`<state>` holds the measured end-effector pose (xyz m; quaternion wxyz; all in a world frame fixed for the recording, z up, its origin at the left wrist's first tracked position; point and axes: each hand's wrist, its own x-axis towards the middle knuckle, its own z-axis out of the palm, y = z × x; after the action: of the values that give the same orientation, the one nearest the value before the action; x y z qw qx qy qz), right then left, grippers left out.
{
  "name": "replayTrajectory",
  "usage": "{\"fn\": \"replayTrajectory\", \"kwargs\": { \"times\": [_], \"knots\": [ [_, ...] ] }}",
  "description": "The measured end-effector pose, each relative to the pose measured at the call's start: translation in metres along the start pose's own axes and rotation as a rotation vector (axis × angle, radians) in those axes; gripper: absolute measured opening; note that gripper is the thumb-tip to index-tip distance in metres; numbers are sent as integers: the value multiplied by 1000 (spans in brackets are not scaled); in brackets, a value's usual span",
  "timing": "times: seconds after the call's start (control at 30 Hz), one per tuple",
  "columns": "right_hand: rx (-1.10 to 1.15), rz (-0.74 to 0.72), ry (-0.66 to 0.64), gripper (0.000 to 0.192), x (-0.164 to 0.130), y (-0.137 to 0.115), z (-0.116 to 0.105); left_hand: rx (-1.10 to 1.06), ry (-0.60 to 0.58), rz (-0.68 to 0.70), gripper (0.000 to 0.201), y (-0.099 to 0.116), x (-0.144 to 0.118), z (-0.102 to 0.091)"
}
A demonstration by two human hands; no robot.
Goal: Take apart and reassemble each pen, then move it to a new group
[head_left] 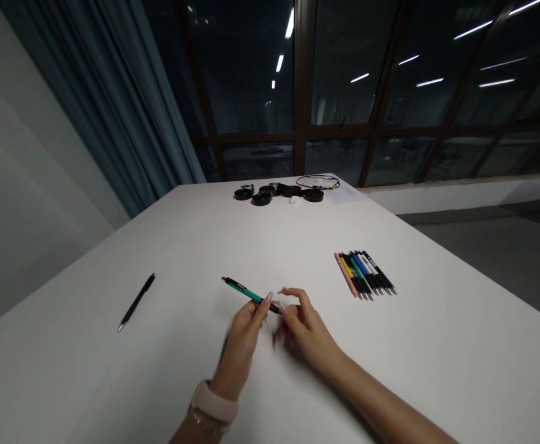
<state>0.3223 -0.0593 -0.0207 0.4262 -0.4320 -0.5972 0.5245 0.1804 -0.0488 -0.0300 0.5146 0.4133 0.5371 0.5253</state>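
Note:
A green and black pen (246,291) is held above the white table, its black clip end pointing to the far left. My left hand (246,327) pinches it around the middle between thumb and fingers. At the pen's other end, the thumb and fingers of my right hand (309,330) close on the black grip, with the index finger raised; the tip is hidden there. To the left lies a single black pen (136,303), slanted on the tabletop. On the right, several pens (365,274) in pink, yellow, green, blue, white and black lie side by side in a row.
Black round rolls or wheel-like parts (261,198), a small white object (294,201) and a coiled black cable (318,181) sit at the far end of the white table (195,234). Beyond stand a dark window (344,68) and a blue curtain (131,92).

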Motion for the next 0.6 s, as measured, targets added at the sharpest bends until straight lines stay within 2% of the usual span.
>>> {"fn": "replayTrajectory", "kwargs": {
  "times": [0.07, 0.17, 0.23, 0.37, 0.5, 0.6],
  "knots": [
    [171, 49, -31, 45, 3, 2, 3, 16, -7, 4, 56, -1, 1, -1],
    [294, 30, 42, 55, 9, 5, 5, 24, -13, 8, 58, -1, 0, -1],
    [330, 37, 59, 60, 12, 7, 4, 24, -9, 10, 57, 0, 0, 0],
    [365, 121, -57, 53, 14, 9, 3, 27, -31, -8, 57, 2, -1, 0],
    [407, 76, 34, 62, 13, 7, 3, 18, -8, -3, 57, 2, -1, -1],
    [392, 141, -23, 58, 12, 4, 3, 35, -34, -6, 59, 3, -1, 0]
  ]
}}
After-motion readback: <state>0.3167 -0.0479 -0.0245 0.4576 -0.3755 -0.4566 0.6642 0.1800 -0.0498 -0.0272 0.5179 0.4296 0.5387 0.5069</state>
